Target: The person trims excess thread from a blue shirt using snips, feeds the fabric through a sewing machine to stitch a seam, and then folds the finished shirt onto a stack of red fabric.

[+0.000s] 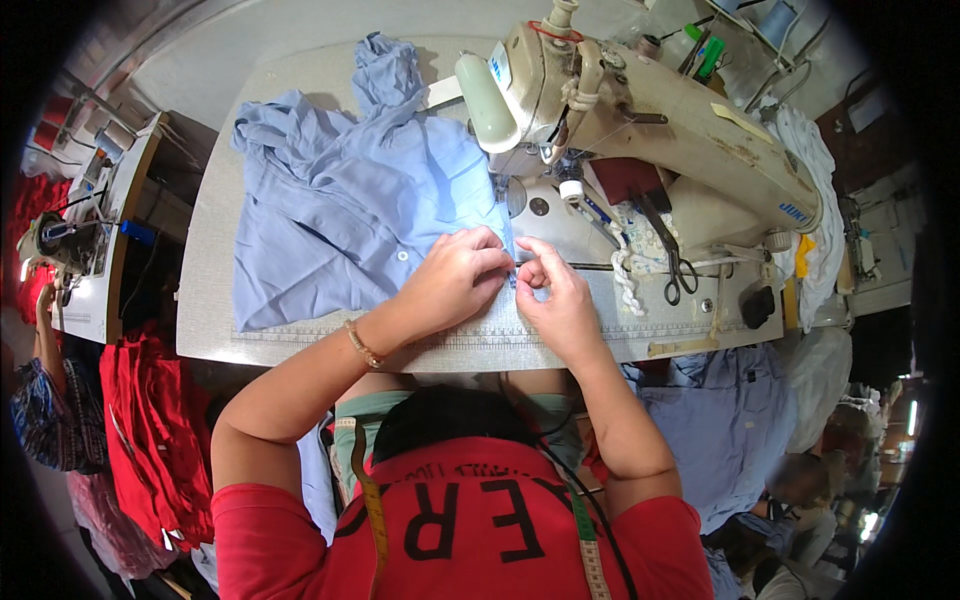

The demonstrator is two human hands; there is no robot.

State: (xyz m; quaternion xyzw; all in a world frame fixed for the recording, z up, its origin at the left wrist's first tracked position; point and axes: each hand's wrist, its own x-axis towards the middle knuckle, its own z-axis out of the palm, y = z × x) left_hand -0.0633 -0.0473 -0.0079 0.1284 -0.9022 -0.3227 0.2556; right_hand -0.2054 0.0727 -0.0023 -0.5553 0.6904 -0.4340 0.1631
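Red shirt, garment, machine, scissors

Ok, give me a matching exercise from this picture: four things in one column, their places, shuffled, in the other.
1. blue garment
2. dark scissors
3. bracelet
4. measuring tape

A. draped over the red top
B. right of the right hand
C. partly under the left hand
D. around the left wrist

Pairs: 1-C, 2-B, 3-D, 4-A

Upside-down black capitals cross a red cloth shirt; we see blue lettering on a beige metal sewing machine, ruler markings along a pale grey counter and graduations on a yellow, white and green tape measure.
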